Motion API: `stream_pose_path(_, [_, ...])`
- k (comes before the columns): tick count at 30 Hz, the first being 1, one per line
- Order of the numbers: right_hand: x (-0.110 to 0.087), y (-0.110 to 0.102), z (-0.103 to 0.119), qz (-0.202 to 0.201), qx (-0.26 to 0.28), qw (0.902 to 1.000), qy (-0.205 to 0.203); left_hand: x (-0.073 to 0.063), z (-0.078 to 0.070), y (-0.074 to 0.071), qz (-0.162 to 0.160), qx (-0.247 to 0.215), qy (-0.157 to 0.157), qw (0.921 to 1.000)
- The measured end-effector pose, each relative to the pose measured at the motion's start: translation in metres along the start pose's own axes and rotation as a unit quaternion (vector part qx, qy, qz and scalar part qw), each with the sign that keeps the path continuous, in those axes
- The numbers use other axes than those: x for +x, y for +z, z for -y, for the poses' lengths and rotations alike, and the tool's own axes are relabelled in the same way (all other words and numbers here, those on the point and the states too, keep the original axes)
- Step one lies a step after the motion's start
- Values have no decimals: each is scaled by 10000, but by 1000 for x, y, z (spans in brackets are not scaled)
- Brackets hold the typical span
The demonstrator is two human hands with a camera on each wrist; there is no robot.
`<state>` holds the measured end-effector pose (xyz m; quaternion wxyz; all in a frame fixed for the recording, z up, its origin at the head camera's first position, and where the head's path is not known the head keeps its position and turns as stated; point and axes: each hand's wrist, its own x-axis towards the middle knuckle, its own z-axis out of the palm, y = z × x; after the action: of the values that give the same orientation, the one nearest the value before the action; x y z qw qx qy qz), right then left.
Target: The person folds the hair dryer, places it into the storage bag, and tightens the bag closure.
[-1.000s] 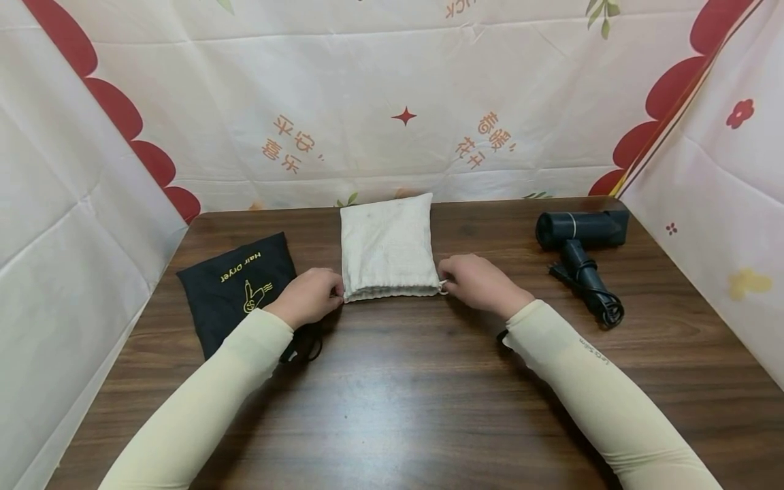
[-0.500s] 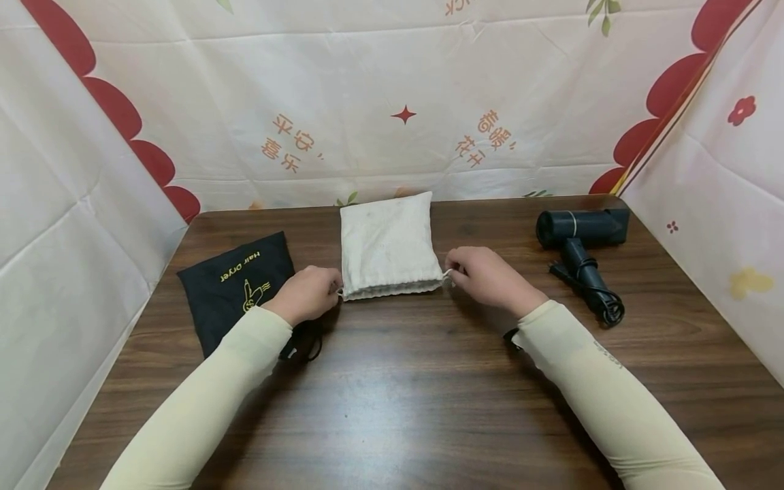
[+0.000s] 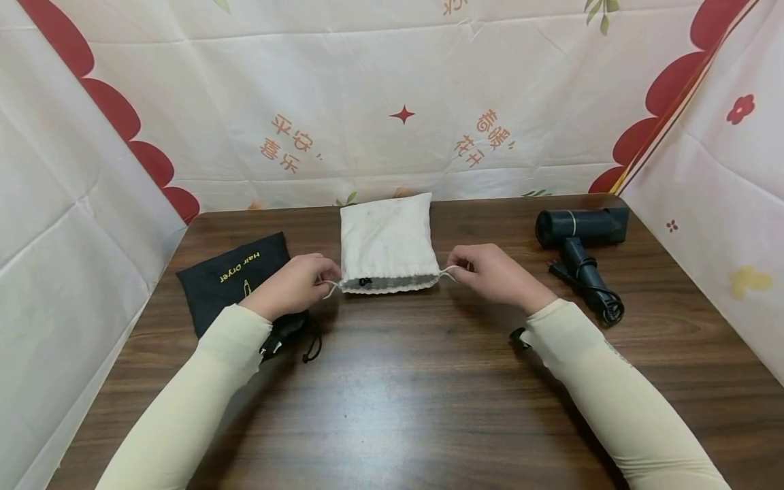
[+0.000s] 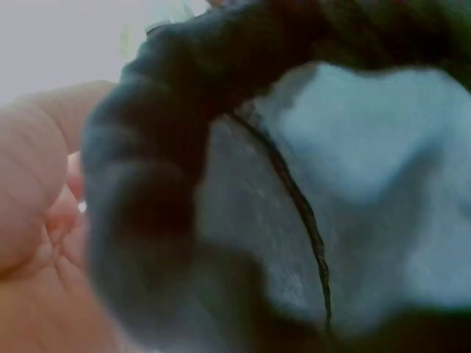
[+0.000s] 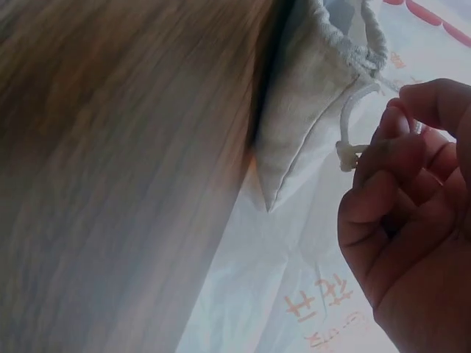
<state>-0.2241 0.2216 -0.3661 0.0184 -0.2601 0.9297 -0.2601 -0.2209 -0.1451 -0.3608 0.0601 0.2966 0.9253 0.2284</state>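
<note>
A white cloth drawstring bag (image 3: 386, 238) lies at the back middle of the table, its mouth towards me and slightly gaping. Inside the mouth shows a small dark thing (image 3: 365, 281), too small to name. My left hand (image 3: 294, 282) pinches the cord at the mouth's left corner. At the right corner, the fingertips of my right hand (image 3: 490, 272) pinch the other cord. The right wrist view shows that cord's knotted end (image 5: 347, 156) hanging beside the fingers. Blurred dark cloth (image 4: 140, 191) hides most of the left hand's work in the left wrist view.
Under and beside my left forearm lies a black hair dryer bag (image 3: 226, 272) with a black cord loop (image 3: 314, 346). A black hair dryer (image 3: 588, 231), its cable wrapped round the handle, lies at the back right. A printed curtain (image 3: 392, 82) stands behind the table.
My right hand has drawn away to the right, and my left hand a little to the left. Cord now shows at both corners. The bag's mouth has widened, revealing the dark thing.
</note>
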Motion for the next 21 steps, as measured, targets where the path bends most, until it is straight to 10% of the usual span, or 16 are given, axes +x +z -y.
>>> stream_pose_path(14, [-8, -5, -7, 26, -849, 9964, -11, -24, 10, -4, -195, 337, -153, 9991])
stream_pose_path(21, [-8, -1, -8, -59, -852, 9962, -151, -19, 8, 5, -192, 1588, -182, 9870])
